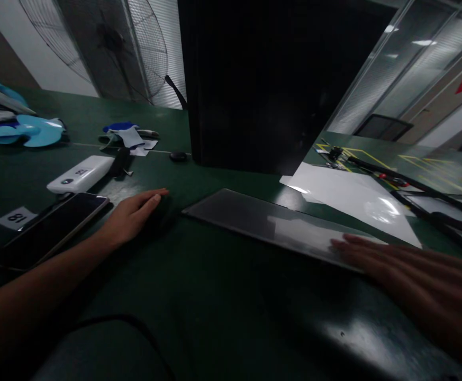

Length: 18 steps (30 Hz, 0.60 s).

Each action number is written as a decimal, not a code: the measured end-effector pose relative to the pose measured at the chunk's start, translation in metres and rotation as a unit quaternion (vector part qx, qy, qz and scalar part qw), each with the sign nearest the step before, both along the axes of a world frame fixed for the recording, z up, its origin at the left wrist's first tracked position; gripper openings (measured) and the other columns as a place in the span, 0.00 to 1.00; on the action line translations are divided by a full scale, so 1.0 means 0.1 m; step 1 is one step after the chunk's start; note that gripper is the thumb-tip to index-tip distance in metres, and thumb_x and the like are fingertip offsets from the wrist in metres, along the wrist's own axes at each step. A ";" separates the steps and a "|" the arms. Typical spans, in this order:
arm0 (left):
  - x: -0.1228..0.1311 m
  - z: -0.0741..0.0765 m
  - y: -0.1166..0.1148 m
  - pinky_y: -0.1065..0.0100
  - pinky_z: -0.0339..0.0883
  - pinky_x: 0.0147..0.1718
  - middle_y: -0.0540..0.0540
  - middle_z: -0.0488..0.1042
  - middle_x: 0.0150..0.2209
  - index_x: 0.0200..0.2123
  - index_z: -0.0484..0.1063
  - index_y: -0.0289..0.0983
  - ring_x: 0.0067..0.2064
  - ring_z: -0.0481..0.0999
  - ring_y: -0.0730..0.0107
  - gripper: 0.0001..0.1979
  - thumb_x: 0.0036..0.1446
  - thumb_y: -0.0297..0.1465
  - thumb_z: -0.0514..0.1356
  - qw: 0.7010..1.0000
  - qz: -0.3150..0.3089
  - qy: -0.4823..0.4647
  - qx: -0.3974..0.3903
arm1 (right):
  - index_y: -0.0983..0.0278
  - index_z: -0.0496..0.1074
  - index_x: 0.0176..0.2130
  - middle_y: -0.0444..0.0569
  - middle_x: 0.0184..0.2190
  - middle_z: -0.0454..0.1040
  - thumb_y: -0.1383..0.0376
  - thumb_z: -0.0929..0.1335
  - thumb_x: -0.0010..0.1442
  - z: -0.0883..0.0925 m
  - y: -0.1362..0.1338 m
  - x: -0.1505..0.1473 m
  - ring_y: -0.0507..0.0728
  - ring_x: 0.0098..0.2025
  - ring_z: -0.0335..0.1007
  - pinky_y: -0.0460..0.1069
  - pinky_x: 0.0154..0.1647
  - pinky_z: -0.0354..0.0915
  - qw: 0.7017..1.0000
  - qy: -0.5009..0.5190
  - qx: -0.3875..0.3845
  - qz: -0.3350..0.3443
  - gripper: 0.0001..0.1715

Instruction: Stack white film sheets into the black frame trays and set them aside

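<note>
Head view shows the right hand (409, 275) flat, fingers spread, on the near right end of a thin grey glass panel (270, 225) lying on the dark green table (215, 307), the left hand (133, 214) resting open, empty, beside a black phone (50, 230).
</note>
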<state>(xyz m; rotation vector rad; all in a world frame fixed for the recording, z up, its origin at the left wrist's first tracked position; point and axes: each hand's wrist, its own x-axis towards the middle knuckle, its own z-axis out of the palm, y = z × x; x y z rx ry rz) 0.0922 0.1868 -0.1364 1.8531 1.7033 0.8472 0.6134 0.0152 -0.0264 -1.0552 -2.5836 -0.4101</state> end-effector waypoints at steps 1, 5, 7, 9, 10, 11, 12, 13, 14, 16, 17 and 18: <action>-0.02 0.00 0.01 0.46 0.57 0.71 0.39 0.74 0.66 0.63 0.75 0.35 0.68 0.70 0.47 0.36 0.69 0.56 0.49 0.998 0.025 -0.057 0.003 | 0.52 0.58 0.75 0.48 0.66 0.72 0.63 0.62 0.67 -0.11 0.04 -0.17 0.64 0.63 0.73 0.61 0.53 0.78 0.997 -0.059 -0.006 0.041 0.39; -0.04 -0.01 0.04 0.52 0.62 0.69 0.29 0.76 0.62 0.58 0.75 0.24 0.65 0.75 0.50 0.36 0.71 0.52 0.49 0.965 0.067 -0.252 0.033 | 0.63 0.58 0.75 0.55 0.72 0.60 0.63 0.64 0.70 -0.60 0.20 -0.86 0.71 0.71 0.61 0.68 0.64 0.70 0.983 -0.131 -0.081 0.100 0.38; -0.03 0.00 0.02 0.52 0.59 0.71 0.32 0.76 0.63 0.58 0.76 0.27 0.67 0.73 0.50 0.35 0.70 0.51 0.49 0.972 0.066 -0.221 0.046 | 0.62 0.59 0.75 0.55 0.75 0.55 0.58 0.66 0.71 -0.78 0.32 -1.11 0.72 0.75 0.52 0.71 0.71 0.61 0.973 -0.119 -0.161 0.117 0.38; -0.02 0.01 -0.02 0.49 0.53 0.73 0.38 0.72 0.68 0.61 0.76 0.34 0.71 0.68 0.49 0.33 0.70 0.53 0.51 0.991 0.035 -0.115 0.062 | 0.61 0.57 0.76 0.54 0.76 0.52 0.55 0.67 0.72 -0.86 0.49 -1.24 0.69 0.78 0.43 0.70 0.77 0.50 0.955 -0.098 -0.240 0.144 0.39; -0.01 0.02 -0.04 0.47 0.50 0.74 0.40 0.68 0.70 0.62 0.75 0.37 0.73 0.64 0.48 0.33 0.69 0.54 0.52 0.996 0.006 -0.047 0.071 | 0.61 0.56 0.76 0.53 0.77 0.51 0.54 0.66 0.73 -0.87 0.59 -1.26 0.66 0.79 0.40 0.68 0.78 0.45 0.945 -0.086 -0.272 0.162 0.40; 0.01 0.02 -0.05 0.45 0.48 0.74 0.42 0.64 0.73 0.64 0.74 0.40 0.74 0.60 0.46 0.33 0.67 0.55 0.53 0.996 -0.031 0.021 0.079 | 0.61 0.55 0.76 0.53 0.76 0.51 0.53 0.65 0.73 -0.87 0.71 -1.24 0.64 0.79 0.40 0.66 0.79 0.43 0.935 -0.075 -0.296 0.181 0.39; 0.02 0.02 -0.06 0.43 0.47 0.74 0.43 0.60 0.75 0.66 0.72 0.42 0.76 0.57 0.45 0.34 0.66 0.55 0.54 0.990 -0.072 0.084 0.084 | 0.60 0.55 0.76 0.53 0.76 0.53 0.53 0.64 0.74 -0.87 0.85 -1.19 0.61 0.79 0.41 0.65 0.79 0.43 0.929 -0.062 -0.310 0.193 0.38; 0.03 0.02 -0.07 0.41 0.47 0.74 0.44 0.57 0.76 0.68 0.71 0.43 0.76 0.54 0.45 0.35 0.65 0.55 0.55 0.981 -0.111 0.137 0.084 | 0.59 0.55 0.76 0.52 0.76 0.54 0.53 0.63 0.74 -0.87 1.01 -1.10 0.60 0.78 0.44 0.63 0.79 0.45 0.929 -0.049 -0.314 0.190 0.38; 0.05 0.02 -0.07 0.41 0.47 0.74 0.44 0.55 0.77 0.69 0.69 0.44 0.77 0.53 0.45 0.35 0.65 0.53 0.55 0.970 -0.144 0.180 0.078 | 0.58 0.56 0.76 0.52 0.76 0.54 0.53 0.63 0.74 -0.89 1.18 -0.98 0.59 0.78 0.47 0.63 0.79 0.47 0.936 -0.033 -0.308 0.169 0.37; 0.08 0.03 -0.08 0.41 0.49 0.74 0.45 0.56 0.76 0.70 0.68 0.44 0.77 0.55 0.47 0.33 0.67 0.50 0.53 0.954 -0.181 0.233 0.058 | 0.56 0.58 0.75 0.52 0.76 0.55 0.51 0.62 0.74 -0.97 1.54 -0.63 0.62 0.77 0.49 0.66 0.78 0.49 0.965 0.009 -0.257 0.055 0.36; 0.10 0.03 -0.08 0.41 0.50 0.73 0.45 0.56 0.76 0.71 0.67 0.44 0.76 0.56 0.47 0.32 0.68 0.49 0.51 0.950 -0.185 0.248 0.049 | 0.58 0.60 0.74 0.54 0.75 0.56 0.50 0.62 0.74 -1.03 1.72 -0.42 0.65 0.77 0.49 0.69 0.77 0.49 0.977 0.033 -0.212 -0.018 0.36; 0.12 0.04 -0.09 0.42 0.52 0.73 0.44 0.57 0.76 0.71 0.67 0.43 0.76 0.58 0.48 0.32 0.68 0.48 0.51 0.947 -0.182 0.262 0.045 | 0.59 0.61 0.73 0.57 0.75 0.56 0.49 0.62 0.73 -1.10 1.89 -0.18 0.67 0.77 0.48 0.71 0.77 0.47 0.980 0.051 -0.170 -0.088 0.37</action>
